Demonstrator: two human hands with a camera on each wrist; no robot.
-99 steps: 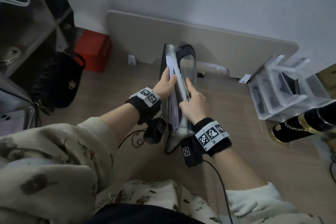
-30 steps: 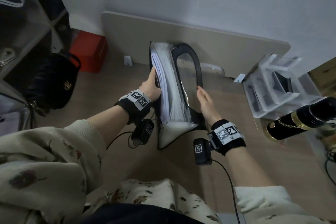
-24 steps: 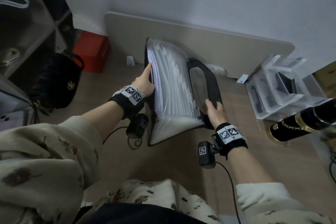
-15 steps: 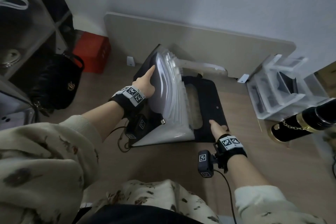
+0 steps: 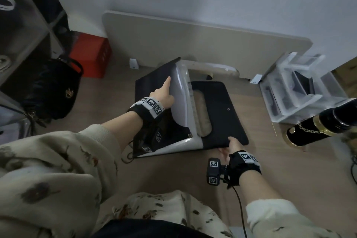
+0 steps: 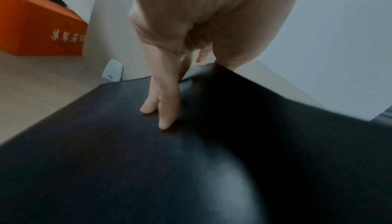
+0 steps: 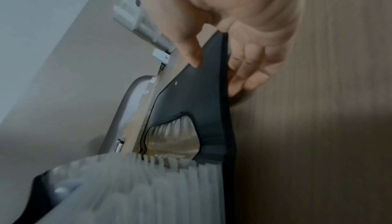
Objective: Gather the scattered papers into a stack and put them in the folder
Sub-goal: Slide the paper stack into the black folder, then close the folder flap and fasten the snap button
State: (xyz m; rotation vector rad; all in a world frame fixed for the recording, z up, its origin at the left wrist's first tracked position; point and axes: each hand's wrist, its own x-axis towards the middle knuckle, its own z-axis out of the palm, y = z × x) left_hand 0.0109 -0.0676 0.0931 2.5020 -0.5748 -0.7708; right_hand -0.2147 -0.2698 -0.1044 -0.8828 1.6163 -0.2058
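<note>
A black expanding folder (image 5: 222,114) lies spread open on the wooden surface, its pale accordion pockets (image 5: 183,102) fanned between the two covers. My left hand (image 5: 164,94) lies inside the tilted left cover. Its straight fingers (image 6: 163,110) press on the black cover (image 6: 127,152), and one digit points up along the pale pockets. My right hand (image 5: 230,145) pinches the near edge of the flat right flap (image 7: 201,93), thumb on top and fingers underneath. The pockets (image 7: 148,185) show blurred in the right wrist view. No loose paper lies outside the folder.
A beige board (image 5: 193,44) leans on the wall behind the folder. A red box (image 5: 90,56), a black handbag (image 5: 52,91) and a shelf unit (image 5: 29,15) are at the left. At the right are a clear plastic organiser (image 5: 297,87) and a black-and-gold cylinder (image 5: 318,127).
The folder stood upright, squeezed between both hands. It has fanned open and come down: the right flap now lies flat, the left cover tilts left, and my right hand slid to the flap's near edge.
</note>
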